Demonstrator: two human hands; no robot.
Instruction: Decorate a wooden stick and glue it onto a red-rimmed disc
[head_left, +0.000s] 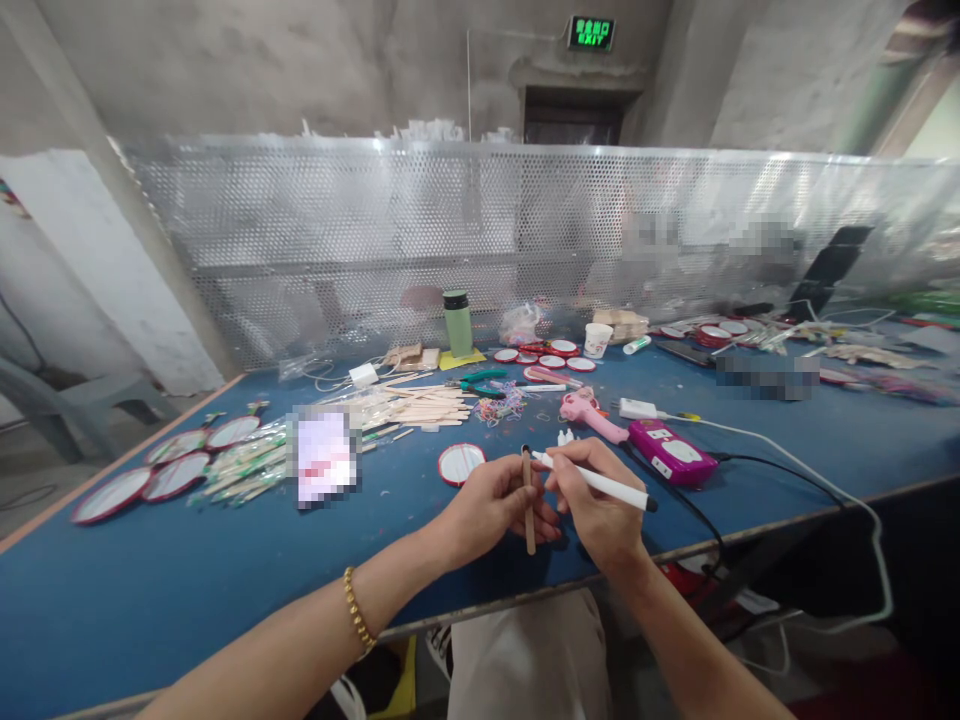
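Between the thumb and fingers of my left hand (pixel 491 505) is a flat wooden craft stick (pixel 530 525), held upright near the table's front edge. A dark patch shows at the stick's top end. My right hand (pixel 600 510) grips a white marker pen (pixel 600 482) like a writing tool, its tip at the stick's dark end and its black rear end pointing right. Just behind my left hand lies a round white disc with a red rim (pixel 461 464). Small white pieces (pixel 565 437) lie behind my right hand, partly hidden by it.
Left are a blurred-out screen (pixel 325 455), bundled sticks (pixel 244 470) and red-rimmed discs (pixel 112 496). Behind lie loose sticks (pixel 431 405), pliers (pixel 484 378), colourful bands (pixel 501 404) and a green bottle (pixel 457 325). Right, a pink fan-like device (pixel 592 415) and a purple box (pixel 671 452) with cables.
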